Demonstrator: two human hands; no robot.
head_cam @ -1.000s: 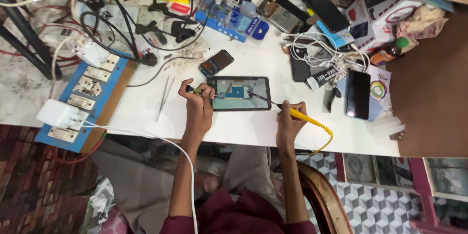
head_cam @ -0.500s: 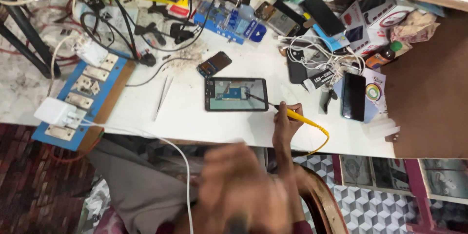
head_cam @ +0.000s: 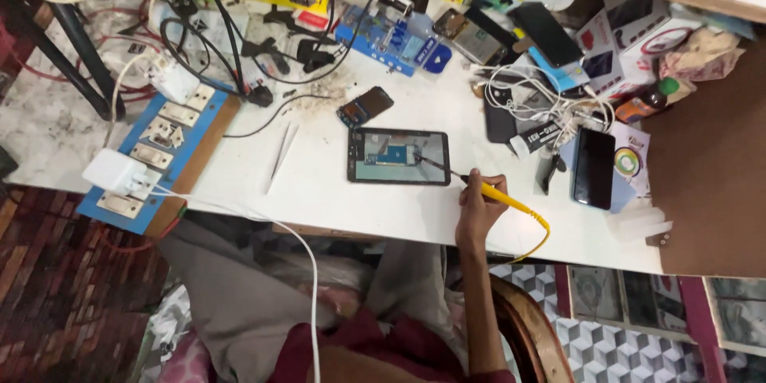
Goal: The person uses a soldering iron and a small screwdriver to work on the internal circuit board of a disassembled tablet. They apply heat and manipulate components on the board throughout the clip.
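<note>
The right hand (head_cam: 476, 209) pinches a yellow soldering iron (head_cam: 499, 195) like a pen, tip resting inside the opened tablet (head_cam: 398, 156), which lies flat on the white bench (head_cam: 335, 191). The left hand is out of view. A steady wrist on the bench should keep the tip precise. A cardboard box (head_cam: 630, 28) holds packaged parts; a small phone (head_cam: 365, 106) and tweezers (head_cam: 281, 156) lie nearby.

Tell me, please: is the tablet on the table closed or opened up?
Opened up: the tablet lies flat with its inner parts bare, and the right hand holds a yellow tool to it.
</note>
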